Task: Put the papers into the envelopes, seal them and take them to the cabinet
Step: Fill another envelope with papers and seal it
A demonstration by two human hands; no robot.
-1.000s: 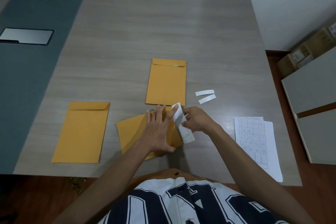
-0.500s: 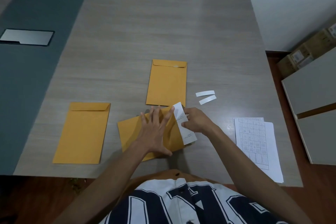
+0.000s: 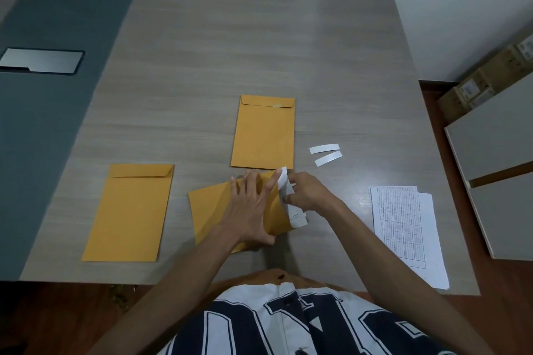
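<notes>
A tilted yellow envelope (image 3: pixel 207 210) lies at the table's near middle, its mouth to the right. My left hand (image 3: pixel 251 207) lies flat on it with spread fingers, pressing it down. My right hand (image 3: pixel 305 193) pinches a folded white paper (image 3: pixel 297 217) that sticks partly out of the envelope's mouth. A second envelope (image 3: pixel 264 135) lies just beyond, flap folded down. A third envelope (image 3: pixel 129 213) lies to the left. Printed sheets (image 3: pixel 403 228) lie in a small stack at the right.
Two white peel-off strips (image 3: pixel 326 154) lie right of the middle envelope. A metal cable hatch (image 3: pixel 40 60) sits in the dark table section far left. A grey cabinet (image 3: pixel 496 158) and cardboard boxes (image 3: pixel 487 81) stand beyond the table's right edge.
The folded paper has gone further into the tilted envelope, with less of it showing. My right hand moved slightly left with it while my left hand stayed pressed on the envelope.
</notes>
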